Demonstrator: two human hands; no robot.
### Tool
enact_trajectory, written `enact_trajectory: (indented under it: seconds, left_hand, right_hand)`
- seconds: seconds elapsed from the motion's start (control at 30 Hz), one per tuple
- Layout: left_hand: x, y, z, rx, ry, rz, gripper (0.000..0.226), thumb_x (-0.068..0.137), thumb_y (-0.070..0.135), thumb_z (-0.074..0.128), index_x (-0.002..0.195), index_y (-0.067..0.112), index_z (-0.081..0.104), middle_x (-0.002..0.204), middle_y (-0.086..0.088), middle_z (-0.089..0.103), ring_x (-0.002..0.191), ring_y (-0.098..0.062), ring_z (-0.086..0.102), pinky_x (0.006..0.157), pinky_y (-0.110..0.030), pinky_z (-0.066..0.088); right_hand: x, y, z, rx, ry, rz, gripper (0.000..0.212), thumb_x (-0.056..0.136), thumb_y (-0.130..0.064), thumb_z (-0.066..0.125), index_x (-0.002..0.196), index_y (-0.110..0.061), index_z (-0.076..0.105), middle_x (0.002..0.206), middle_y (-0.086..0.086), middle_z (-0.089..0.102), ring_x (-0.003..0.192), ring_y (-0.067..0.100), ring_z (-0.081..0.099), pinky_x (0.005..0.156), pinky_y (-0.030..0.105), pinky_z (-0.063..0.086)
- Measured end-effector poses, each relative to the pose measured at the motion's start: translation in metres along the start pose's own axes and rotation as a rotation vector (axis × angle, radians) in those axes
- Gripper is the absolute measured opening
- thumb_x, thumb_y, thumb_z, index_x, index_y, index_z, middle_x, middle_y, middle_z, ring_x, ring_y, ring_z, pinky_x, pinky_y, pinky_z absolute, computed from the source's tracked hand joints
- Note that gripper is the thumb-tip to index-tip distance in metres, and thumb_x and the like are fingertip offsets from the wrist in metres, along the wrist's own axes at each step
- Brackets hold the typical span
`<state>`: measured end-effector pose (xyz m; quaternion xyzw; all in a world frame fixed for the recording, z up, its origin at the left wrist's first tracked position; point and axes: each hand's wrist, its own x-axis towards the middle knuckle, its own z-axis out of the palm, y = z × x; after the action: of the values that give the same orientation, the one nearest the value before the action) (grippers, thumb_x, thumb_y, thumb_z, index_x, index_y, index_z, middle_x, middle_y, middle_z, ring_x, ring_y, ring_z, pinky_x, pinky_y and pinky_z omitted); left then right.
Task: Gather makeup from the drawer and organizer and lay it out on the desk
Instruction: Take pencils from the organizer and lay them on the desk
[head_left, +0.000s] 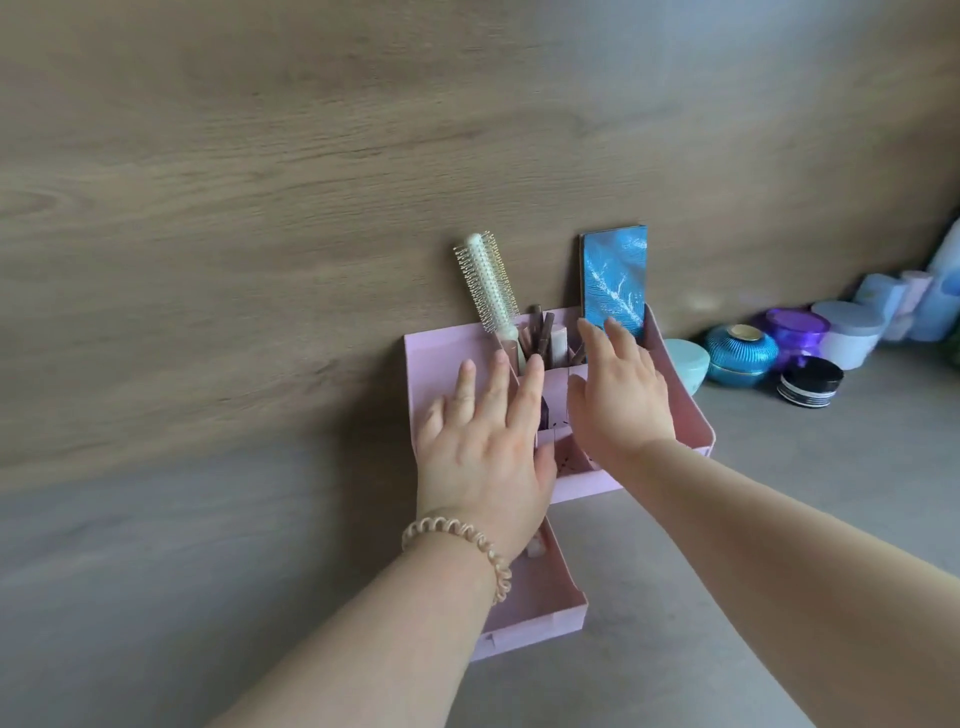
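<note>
A pink organizer (685, 410) stands on the grey desk against a wood-grain wall. Its drawer (540, 597) is pulled out toward me, and a small pale item lies inside near my left wrist. In the back compartments stand a white round hairbrush (485, 283), several brown and pale makeup sticks (543, 332) and a blue feather-patterned case (615, 278). My left hand (483, 441) hovers flat over the organizer's left side, fingers spread, holding nothing. My right hand (618, 395) reaches over the middle compartments, fingertips close to the blue case, also holding nothing.
To the right of the organizer, along the wall, sit a mint jar (688, 364), a blue ribbed jar (742, 356), a purple jar (797, 332), a black-lidded jar (810, 382), a white jar (849, 332) and pale blue bottles (883, 301). Bare desk (208, 597) stretches left.
</note>
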<state>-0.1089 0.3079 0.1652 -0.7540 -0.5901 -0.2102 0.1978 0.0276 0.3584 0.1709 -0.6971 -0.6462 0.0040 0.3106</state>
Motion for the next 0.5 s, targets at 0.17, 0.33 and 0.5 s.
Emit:
enact_trajectory:
  seconds: [0.17,0.33,0.5]
  left_hand:
    - [-0.001,-0.002,0.001,0.024,0.003,0.006,0.073,0.076,0.05,0.058,0.142,0.027,0.036,0.14,-0.002,0.052,0.128,-0.029,0.049,0.094,-0.044,0.044]
    - [-0.001,-0.004,0.002,0.033,0.01,0.014,0.073,0.078,0.049,0.057,0.143,0.026,0.034,0.142,-0.002,0.05,0.13,-0.029,0.046,0.095,-0.045,0.044]
    - [-0.002,-0.002,0.004,0.034,0.024,0.006,0.072,0.078,0.048,0.056,0.143,0.026,0.033,0.142,-0.002,0.05,0.132,-0.03,0.044,0.098,-0.046,0.043]
  right_hand:
    - [0.022,-0.015,0.006,0.144,0.016,-0.013,0.053,0.09,-0.012,0.044,0.142,-0.017,0.034,0.136,0.013,0.042,0.122,0.033,0.044,0.097,0.043,0.038]
    - [0.043,-0.027,0.005,0.17,-0.036,-0.013,0.041,0.087,-0.012,0.046,0.127,-0.013,0.05,0.124,0.015,0.044,0.111,0.037,0.048,0.095,0.041,0.042]
    - [0.046,-0.022,0.008,0.165,-0.055,-0.012,0.037,0.085,-0.012,0.048,0.121,-0.013,0.056,0.124,0.013,0.043,0.11,0.035,0.048,0.096,0.039,0.041]
